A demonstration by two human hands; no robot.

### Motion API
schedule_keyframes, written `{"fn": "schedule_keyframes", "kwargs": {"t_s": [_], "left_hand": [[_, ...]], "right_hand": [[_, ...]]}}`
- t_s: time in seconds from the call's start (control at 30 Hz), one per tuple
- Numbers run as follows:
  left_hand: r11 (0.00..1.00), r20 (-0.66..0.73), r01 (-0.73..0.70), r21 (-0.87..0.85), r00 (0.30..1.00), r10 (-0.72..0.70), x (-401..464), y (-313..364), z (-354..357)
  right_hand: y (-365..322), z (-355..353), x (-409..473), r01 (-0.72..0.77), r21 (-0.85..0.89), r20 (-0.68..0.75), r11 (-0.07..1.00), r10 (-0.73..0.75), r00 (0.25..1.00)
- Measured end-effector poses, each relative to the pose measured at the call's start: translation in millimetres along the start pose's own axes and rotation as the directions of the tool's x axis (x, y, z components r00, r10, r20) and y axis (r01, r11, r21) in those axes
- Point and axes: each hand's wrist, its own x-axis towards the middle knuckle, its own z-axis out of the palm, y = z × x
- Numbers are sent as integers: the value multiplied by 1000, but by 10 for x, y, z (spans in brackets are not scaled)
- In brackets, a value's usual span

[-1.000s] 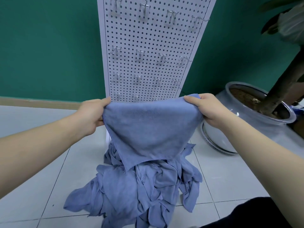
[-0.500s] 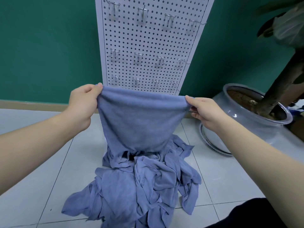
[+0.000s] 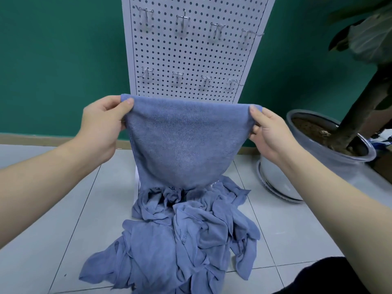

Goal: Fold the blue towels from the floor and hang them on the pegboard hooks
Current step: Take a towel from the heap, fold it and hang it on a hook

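Head view
Left hand (image 3: 101,126): it is pinching the left top corner of the held towel (image 3: 182,143), thumb lying on the near face and the other fingers curling behind the cloth.
Right hand (image 3: 268,134): it is pinching the right top corner of the same towel, thumb on the near face, fingers tucking in behind.
Held towel: it is hanging doubled between the two hands, its top edge stretching nearly level, its rounded lower fold dangling just above the far end of the pile; it is covering the lower part of the pegboard (image 3: 197,49).
Pile of towels (image 3: 180,240): blue cloths are lying crumpled on the floor (image 3: 53,240), in the middle, near the person and reaching to the foot of the board.
Pegboard: it is standing upright at the far side against the green wall (image 3: 53,60), white with rows of holes.
Hooks (image 3: 183,18): two rows of four metal hooks are showing above the towel, all of them bare.
Plant pot (image 3: 331,149): this grey round container is sitting on a white saucer (image 3: 275,189) at the right, beside the board; it is holding brown soil (image 3: 309,130) and a thick dark trunk (image 3: 367,98) leaning up to the right, with large leaves (image 3: 364,37) spreading at the top right.
Dark clothing (image 3: 331,276): it is showing at the near right corner, under the right forearm.
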Motion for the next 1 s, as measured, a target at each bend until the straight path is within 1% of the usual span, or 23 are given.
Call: {"fn": "schedule_keyframes", "kwargs": {"t_s": [0.13, 0.2, 0.3, 0.37, 0.43, 0.47, 0.57, 0.7, 0.77, 0.87, 1.0], "left_hand": [[1000, -41, -21, 8, 999, 21, 10, 45, -19], [1000, -65, -16, 17, 998, 17, 14, 60, -26], [999, -143, 9, 39, 990, -3, 24, 40, -36], [996, -142, 53, 71, 989, -42, 20, -4, -57], [986, -93, 128, 109, 989, -118, 13, -74, -95], [978, -67, 168, 126, 985, -160, 15, -117, -117], [944, -61, 281, 173, 960, -275, 9, -247, -162], [911, -112, 363, 198, 931, -347, -53, -351, -142], [905, -134, 376, 200, 925, -355, -110, -356, -73], [913, -137, 364, 187, 930, -342, -213, -335, 85], [936, -73, 287, 205, 958, -278, -387, -288, 306]], "right_hand": [[-21, -37, 20, 73, -111, -6, 991, -74, 997], [-30, -44, 14, 81, -155, -12, 985, -84, 996], [-14, -54, -13, 59, -188, -50, 980, -69, 996], [34, -55, -6, 8, -198, -106, 980, -29, 994], [116, -74, 17, -70, -197, -168, 978, 37, 985], [154, -77, 17, -120, -186, -166, 975, 89, 982], [308, -80, 3, -257, -144, -101, 956, 244, 965], [435, 17, -85, -410, -235, -18, 881, 418, 908], [459, 128, -122, -428, -259, -27, 866, 436, 899], [436, 362, -188, -419, -214, -29, 882, 423, 906], [368, 691, -347, -388, -126, -14, 913, 389, 921]]}}
